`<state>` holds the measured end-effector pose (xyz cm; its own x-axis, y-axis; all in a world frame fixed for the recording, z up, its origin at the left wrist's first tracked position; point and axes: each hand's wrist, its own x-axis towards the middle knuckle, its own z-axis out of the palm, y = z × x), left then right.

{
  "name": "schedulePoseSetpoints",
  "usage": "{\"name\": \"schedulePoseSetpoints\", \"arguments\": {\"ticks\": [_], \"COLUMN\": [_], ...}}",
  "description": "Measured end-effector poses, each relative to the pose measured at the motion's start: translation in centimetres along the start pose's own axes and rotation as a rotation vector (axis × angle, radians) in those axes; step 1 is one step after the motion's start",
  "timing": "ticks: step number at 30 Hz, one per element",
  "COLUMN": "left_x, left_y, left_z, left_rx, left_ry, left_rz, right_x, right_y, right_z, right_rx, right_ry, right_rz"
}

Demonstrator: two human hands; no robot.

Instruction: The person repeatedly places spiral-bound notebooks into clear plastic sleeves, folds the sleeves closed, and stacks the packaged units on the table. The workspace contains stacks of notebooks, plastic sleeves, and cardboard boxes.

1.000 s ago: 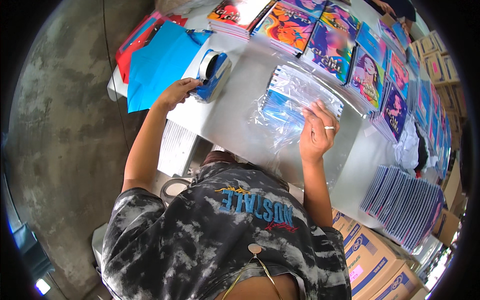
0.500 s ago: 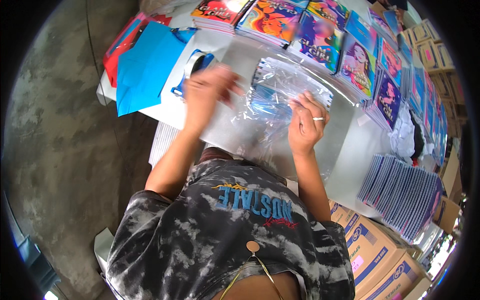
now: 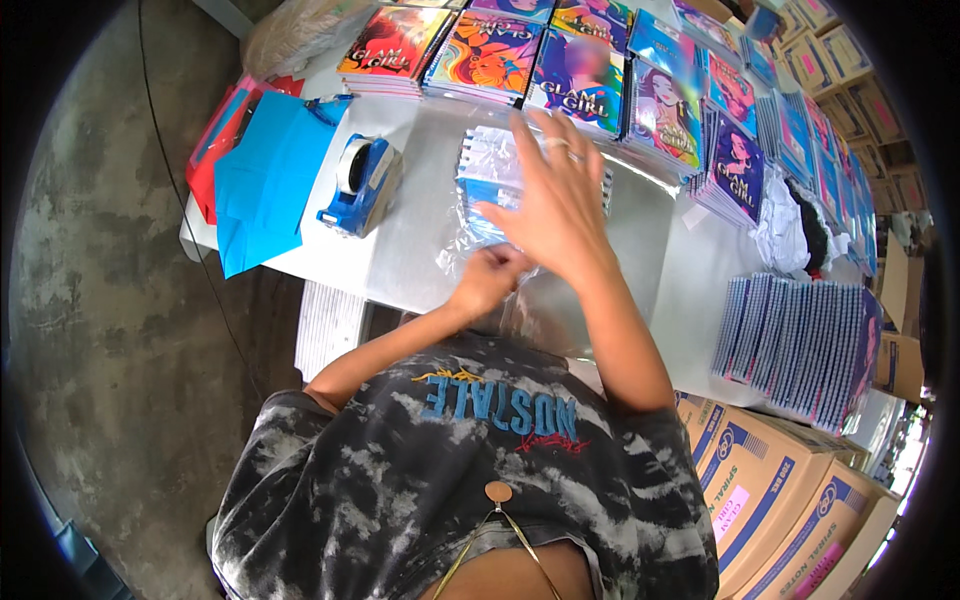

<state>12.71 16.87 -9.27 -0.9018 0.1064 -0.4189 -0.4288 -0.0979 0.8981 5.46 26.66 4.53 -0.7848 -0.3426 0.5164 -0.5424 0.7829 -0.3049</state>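
Clear plastic bag [image 3: 480, 215] holding a stack of spiral notebooks with blue covers lies on the grey tabletop [image 3: 420, 250], directly in front of the person and under both hands. Near edge of the bag is gathered and crumpled toward the table's front edge. Left hand [image 3: 490, 280] is closed in a loose fist at that near edge, pinching the bunched plastic. Right hand [image 3: 555, 200] is open, fingers spread and extended, palm down over the middle of the bag; whether the palm presses on it or is just above cannot be told. A ring shows on one finger. The hand covers much of the notebook stack; spiral bindings show at the bag's far-left corner.

Left of the bag, apart from it: blue tape dispenser [image 3: 362, 185] with a white roll. Further left, at the table's corner: blue paper sheets [image 3: 265, 180] lying over red folders [image 3: 215, 140], overhanging the edge.

Right, near the table's end: a fanned row of spiral notebooks [image 3: 800, 345]. Below them, off the table: cardboard boxes [image 3: 770, 480].

Far edge: a row of colourful illustrated notebook stacks [image 3: 590, 75], just beyond the bag.
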Motion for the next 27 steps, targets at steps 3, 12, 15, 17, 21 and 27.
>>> {"name": "schedulePoseSetpoints", "arguments": {"ticks": [3, 12, 15, 17, 21, 27], "left_x": [-1.4, 7.1, 6.0, 5.7, 5.5, 5.9], "left_y": [1.1, 2.3, 5.6, 7.4, 14.7, 24.6], "left_z": [2.1, -8.0, -8.0, -7.5, -6.6, -7.0], "left_rx": [0.025, -0.569, 0.052, 0.104, 0.632, 0.554], "left_ry": [-0.522, -0.182, 0.005, 0.044, 0.118, 0.579], "left_rz": [-0.161, 0.466, 0.447, 0.677, 1.253, 1.550], "right_x": [2.9, -5.5, -7.1, -4.9, -1.5, 5.3], "right_y": [0.8, 8.2, 7.7, 6.1, 6.6, 4.0], "right_z": [2.6, 3.8, 6.5, 5.3, 3.8, -3.3], "right_rx": [0.144, 1.392, 1.159, 1.336, 0.717, 0.880], "right_ry": [-0.385, 0.111, 0.092, 0.108, 0.296, 0.891], "right_rz": [0.244, 0.457, 0.475, 0.403, 0.080, 0.226]}}
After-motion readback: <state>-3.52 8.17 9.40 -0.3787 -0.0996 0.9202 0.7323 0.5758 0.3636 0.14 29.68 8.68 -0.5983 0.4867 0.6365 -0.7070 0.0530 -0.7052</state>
